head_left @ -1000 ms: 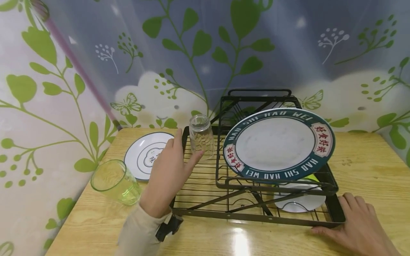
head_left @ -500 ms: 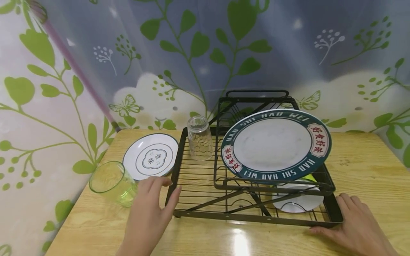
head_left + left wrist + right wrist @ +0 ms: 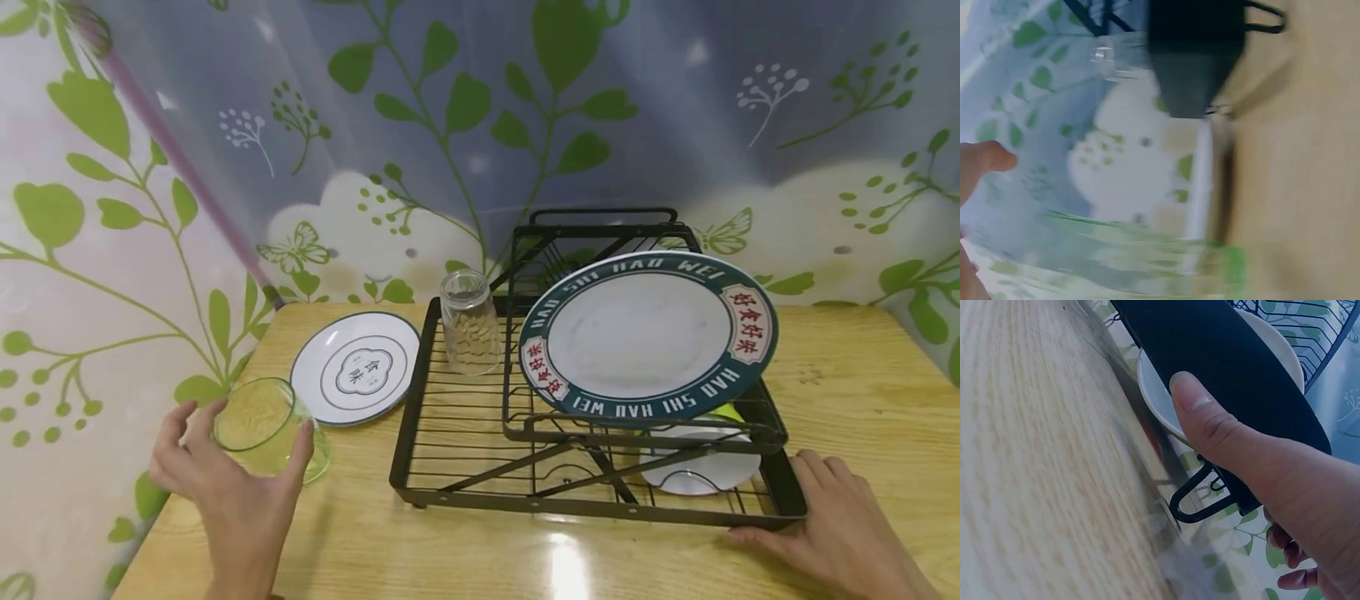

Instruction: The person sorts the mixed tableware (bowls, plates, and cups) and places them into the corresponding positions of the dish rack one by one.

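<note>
My left hand point(image 3: 236, 496) reaches around the transparent green glass point(image 3: 258, 421), its thumb and fingers spread to either side of the rim. In the left wrist view a gap shows between a fingertip point(image 3: 999, 157) and the green glass point(image 3: 1135, 265). At the right end of the black wire dish rack point(image 3: 480, 501), my right hand point(image 3: 847, 521) grips the corner. Its thumb point(image 3: 1194, 403) lies along the black end wall in the right wrist view, with the other fingers round the far side.
An upside-down clear glass point(image 3: 471, 333) stands in the rack's left part. A large green-rimmed oval plate point(image 3: 637, 337) leans on the upper tier, above a white dish point(image 3: 693, 475). Left of the rack, a white plate point(image 3: 318, 375) lies on the wooden table point(image 3: 480, 558) near the patterned wall.
My left hand has come away from beside the clear glass, back past the rack's left edge, and over to the green glass. The right hand stays on the rack.
</note>
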The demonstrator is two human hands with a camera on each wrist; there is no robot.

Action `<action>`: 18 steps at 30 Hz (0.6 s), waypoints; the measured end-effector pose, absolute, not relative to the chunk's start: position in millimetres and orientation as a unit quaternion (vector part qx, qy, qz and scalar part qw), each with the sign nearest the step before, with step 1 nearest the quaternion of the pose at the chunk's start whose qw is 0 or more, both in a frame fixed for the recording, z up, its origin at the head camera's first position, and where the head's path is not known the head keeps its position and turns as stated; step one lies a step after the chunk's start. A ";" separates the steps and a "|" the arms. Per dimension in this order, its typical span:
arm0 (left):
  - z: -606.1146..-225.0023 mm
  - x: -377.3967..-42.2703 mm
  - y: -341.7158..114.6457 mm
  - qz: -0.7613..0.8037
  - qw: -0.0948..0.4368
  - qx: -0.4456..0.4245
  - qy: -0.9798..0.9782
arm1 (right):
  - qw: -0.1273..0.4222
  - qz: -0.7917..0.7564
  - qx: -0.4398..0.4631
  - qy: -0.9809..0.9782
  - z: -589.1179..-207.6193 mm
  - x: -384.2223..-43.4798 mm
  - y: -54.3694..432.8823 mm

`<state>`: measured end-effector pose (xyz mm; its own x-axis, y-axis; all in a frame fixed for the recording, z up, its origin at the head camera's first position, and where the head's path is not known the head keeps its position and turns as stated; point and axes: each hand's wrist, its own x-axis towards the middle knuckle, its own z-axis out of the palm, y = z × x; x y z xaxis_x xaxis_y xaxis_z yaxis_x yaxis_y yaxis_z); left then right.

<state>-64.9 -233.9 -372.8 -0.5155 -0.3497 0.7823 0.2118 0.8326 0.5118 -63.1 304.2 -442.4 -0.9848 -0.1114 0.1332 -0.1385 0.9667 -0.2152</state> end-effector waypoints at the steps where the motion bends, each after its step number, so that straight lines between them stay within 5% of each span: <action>1: -378.0 -65.6 -236.7 -0.298 0.486 0.052 -0.820 | 0.057 0.113 0.064 -0.990 -441.6 -63.2 304.4; 11: -410.5 -76.0 -251.1 -0.568 0.317 0.200 -0.733 | 0.050 0.111 0.066 -0.990 -440.1 -63.3 304.6; 18: -427.7 -81.4 -253.0 -0.607 0.237 0.261 -0.712 | 0.073 0.118 0.078 -0.987 -443.3 -62.2 304.5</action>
<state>-81.4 -253.0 -427.7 -0.7510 -0.6599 0.0209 -0.0839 0.1268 0.9884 -62.2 304.5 -443.3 -0.9771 -0.1369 0.1631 -0.1714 0.9601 -0.2208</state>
